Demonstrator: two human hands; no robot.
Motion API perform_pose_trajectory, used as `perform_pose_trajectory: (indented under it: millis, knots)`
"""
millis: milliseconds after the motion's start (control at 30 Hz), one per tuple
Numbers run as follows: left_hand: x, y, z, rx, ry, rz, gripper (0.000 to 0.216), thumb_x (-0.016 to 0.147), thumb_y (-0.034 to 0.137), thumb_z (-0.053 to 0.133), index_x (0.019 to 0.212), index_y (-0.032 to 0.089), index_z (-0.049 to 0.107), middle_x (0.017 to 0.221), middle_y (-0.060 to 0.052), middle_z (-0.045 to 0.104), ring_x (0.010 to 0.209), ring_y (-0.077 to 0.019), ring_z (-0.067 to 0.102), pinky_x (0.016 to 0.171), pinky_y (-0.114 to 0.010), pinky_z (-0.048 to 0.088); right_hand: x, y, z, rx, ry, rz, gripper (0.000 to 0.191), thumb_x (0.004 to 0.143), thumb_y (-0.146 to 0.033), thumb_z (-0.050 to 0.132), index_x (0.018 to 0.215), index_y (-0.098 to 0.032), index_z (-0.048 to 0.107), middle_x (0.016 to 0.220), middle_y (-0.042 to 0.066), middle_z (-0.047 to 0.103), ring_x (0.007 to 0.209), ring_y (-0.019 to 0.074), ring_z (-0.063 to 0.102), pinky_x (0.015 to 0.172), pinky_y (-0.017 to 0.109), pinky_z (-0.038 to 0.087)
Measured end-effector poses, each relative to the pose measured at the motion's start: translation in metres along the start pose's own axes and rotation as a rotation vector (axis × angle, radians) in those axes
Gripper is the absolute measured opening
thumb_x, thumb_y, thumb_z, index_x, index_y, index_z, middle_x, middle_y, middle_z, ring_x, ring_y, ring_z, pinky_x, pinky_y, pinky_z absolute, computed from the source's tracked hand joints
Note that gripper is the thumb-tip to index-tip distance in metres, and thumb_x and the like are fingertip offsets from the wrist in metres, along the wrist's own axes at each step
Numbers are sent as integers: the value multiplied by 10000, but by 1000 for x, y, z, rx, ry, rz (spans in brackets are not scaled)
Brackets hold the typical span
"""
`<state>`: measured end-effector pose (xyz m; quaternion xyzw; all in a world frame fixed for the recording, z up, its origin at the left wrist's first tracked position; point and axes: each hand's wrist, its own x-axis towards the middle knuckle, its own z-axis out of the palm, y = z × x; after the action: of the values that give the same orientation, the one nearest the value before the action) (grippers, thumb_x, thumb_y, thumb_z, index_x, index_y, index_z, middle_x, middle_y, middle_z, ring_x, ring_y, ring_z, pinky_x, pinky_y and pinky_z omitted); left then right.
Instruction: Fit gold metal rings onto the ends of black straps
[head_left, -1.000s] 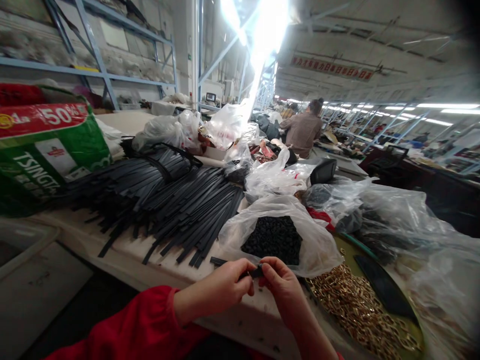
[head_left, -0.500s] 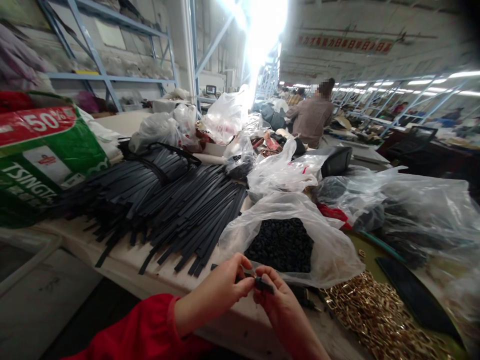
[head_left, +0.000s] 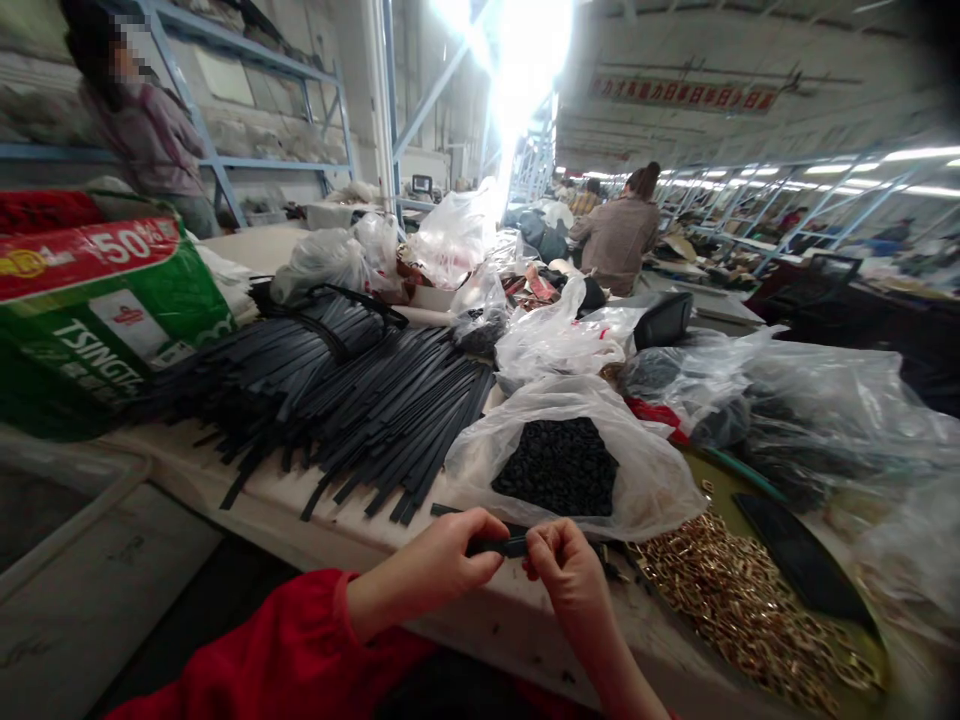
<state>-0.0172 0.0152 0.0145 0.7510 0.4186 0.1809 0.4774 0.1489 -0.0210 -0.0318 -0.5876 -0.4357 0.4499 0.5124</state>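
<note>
Left hand [head_left: 442, 560] and right hand [head_left: 570, 575] both pinch short black strap [head_left: 501, 546] between fingertips, above near edge of table [head_left: 480, 625]. Bag of black beads [head_left: 559, 465] just behind; gold buckles [head_left: 720, 600] at right.

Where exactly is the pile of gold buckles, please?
In the head view, the gold buckles lie at lower right, beside the right hand, below the bag of black pieces.
</note>
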Motion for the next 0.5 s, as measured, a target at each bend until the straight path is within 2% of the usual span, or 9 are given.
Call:
perform_pose_trajectory:
  millis: [67,100,200,300,400,500]
  knots:
    - [-5,3,0,-66,-41,6,307,734,201,504,1022,153,599,915,-36,655,764,-143,572,660,-221,425,-5,0,-1,-88,70,-52,283,700,-443,609,697,-214,442,520,-63,436,473,105,402,480,236,314]
    - [-7,4,0,-95,-61,4,327,734,204,506,1044,148,594,960,-47,651,790,-148,577,683,-226,434,-8,-1,-2,-108,59,-61,269,698,-436,608,752,-212,470,515,-69,427,463,101,389,463,230,297]
    - [-12,6,3,-169,-111,-19,372,726,206,512,1085,133,573,1068,-74,622,807,-152,590,692,-232,456,-16,-2,-2,-82,-92,-12,272,727,-460,557,797,-203,501,497,-78,392,424,82,327,420,218,247]
    - [-15,3,10,-207,-156,-21,390,712,180,510,1094,123,557,966,-63,648,736,-141,594,637,-224,461,-23,-1,-1,-48,-190,57,286,734,-481,536,751,-201,480,469,-87,365,402,70,288,404,209,229]
    - [-18,-1,14,-213,-171,2,401,704,156,512,1103,126,545,836,-35,657,706,-138,585,606,-213,451,-29,-1,2,-109,-137,31,275,718,-461,562,737,-199,483,496,-69,429,430,81,353,429,212,282]
    - [-19,-3,13,-260,-158,10,421,721,149,493,1141,120,515,938,-63,644,749,-141,583,620,-216,454,-32,-2,6,-250,-30,-85,222,733,-411,557,724,-194,513,571,-30,508,505,108,440,491,229,345]
